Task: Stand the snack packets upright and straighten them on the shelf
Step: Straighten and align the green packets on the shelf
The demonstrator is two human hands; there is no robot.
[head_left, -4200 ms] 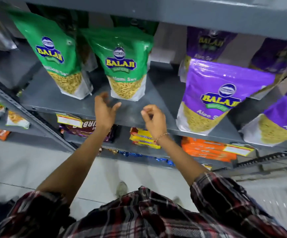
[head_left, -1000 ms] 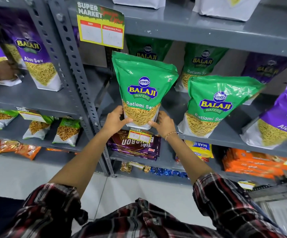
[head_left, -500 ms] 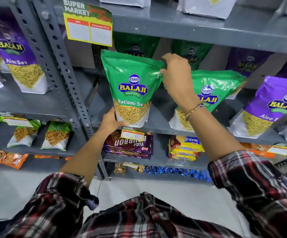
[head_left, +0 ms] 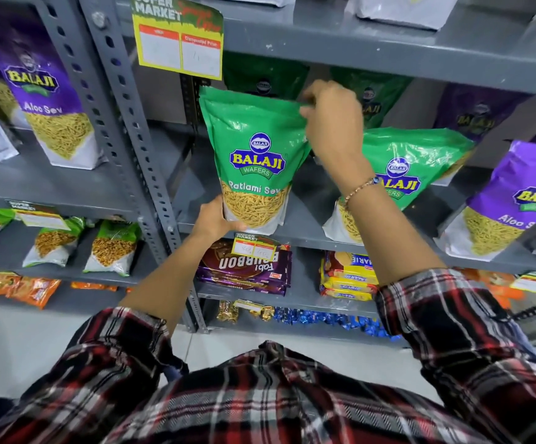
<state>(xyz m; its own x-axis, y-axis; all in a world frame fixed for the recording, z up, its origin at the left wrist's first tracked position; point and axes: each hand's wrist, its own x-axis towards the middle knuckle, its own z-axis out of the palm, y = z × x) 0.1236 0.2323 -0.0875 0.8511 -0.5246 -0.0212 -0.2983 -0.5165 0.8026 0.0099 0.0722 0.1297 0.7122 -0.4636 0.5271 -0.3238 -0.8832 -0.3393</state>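
Observation:
A green Ratlami Sev packet (head_left: 254, 155) stands upright at the front left of the grey shelf (head_left: 305, 216). My left hand (head_left: 215, 219) grips its bottom left corner. My right hand (head_left: 332, 120) pinches its top right corner. A second green packet (head_left: 411, 174) leans to the right of it, partly behind my right wrist. Two more green packets (head_left: 265, 80) stand in shadow at the back of the shelf.
Purple Aloo Sev packets stand at the right (head_left: 516, 200) and on the left rack (head_left: 45, 100). A yellow price sign (head_left: 178, 43) hangs from the shelf above. A perforated upright post (head_left: 122, 123) borders the bay. Biscuit packs (head_left: 247, 267) lie on the shelf below.
My right hand has gone from the packet's bottom up to its top right corner and now pinches it. My left hand stays on the bottom left corner. The camera has come closer.

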